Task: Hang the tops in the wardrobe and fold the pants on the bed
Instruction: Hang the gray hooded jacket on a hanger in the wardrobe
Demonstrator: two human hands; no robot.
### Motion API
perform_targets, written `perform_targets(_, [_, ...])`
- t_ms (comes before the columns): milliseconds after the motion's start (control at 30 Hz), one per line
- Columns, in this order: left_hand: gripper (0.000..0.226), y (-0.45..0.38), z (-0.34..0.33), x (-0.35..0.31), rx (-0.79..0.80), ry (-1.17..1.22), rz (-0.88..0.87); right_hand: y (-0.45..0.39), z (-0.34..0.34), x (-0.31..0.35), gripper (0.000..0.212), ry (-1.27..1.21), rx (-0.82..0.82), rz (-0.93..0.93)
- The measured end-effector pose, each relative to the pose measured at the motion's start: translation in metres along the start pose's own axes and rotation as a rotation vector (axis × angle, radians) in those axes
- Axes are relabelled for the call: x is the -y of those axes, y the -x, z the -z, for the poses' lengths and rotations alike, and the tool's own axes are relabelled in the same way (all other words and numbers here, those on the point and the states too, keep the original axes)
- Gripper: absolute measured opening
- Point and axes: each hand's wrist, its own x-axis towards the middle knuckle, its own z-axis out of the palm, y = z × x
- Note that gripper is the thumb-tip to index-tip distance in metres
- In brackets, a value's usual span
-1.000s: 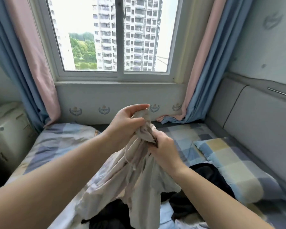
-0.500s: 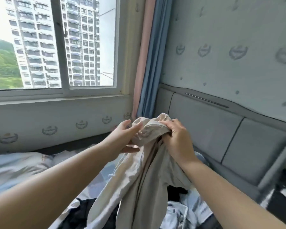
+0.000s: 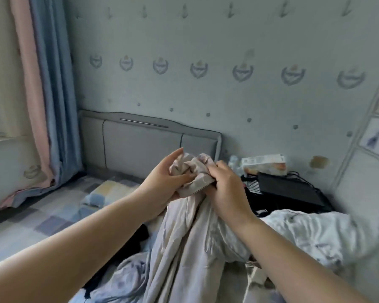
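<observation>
Left hand [image 3: 162, 178] and right hand [image 3: 225, 186] — each grip closed on the bunched top edge of a beige garment [image 3: 184, 237], held above the bed [image 3: 53, 213]; its length hangs onto a clothes pile [image 3: 127, 278] — headboard [image 3: 140, 147] behind.

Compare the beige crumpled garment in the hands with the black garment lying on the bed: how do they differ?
The beige crumpled garment is pale; the black garment is dark. The beige one is lifted, its bunched top gripped by the left hand and right hand, the rest hanging down; the black one lies untouched on the checked bedsheet. The beige one shows almost fully; the black one is mostly hidden behind it. Both are unfolded.
</observation>
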Motion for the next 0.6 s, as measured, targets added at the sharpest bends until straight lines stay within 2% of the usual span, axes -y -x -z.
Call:
perform_targets(167, [0.033, -0.006, -0.128, 0.016, 0.236, 0.025, -0.060, 0.052, 0.126, -0.050, 0.050, 0.092, -0.117, -0.158])
perform_targets(233, [0.030, -0.006, -0.168, 0.018, 0.298, 0.038, -0.072, 0.068, 0.168, -0.057, 0.066, 0.149, -0.145, -0.153])
perform_targets(300, [0.030, -0.006, -0.217, 0.021, 0.410, 0.094, -0.059, 0.088, 0.213, -0.062, 0.083, 0.319, -0.143, -0.081])
perform_targets(400, [0.025, -0.004, -0.280, 0.028, 0.543, 0.172, -0.018, 0.111, 0.270, -0.071, 0.080, 0.591, -0.128, 0.033])
perform_targets(533, [0.023, 0.001, -0.364, 0.042, 0.737, 0.311, 0.074, 0.141, 0.336, -0.089, 0.062, 0.743, -0.117, -0.064])
perform_targets(600, [0.031, 0.000, -0.389, 0.048, 0.787, 0.360, 0.119, 0.154, 0.356, -0.095, 0.054, 0.761, -0.100, -0.095])
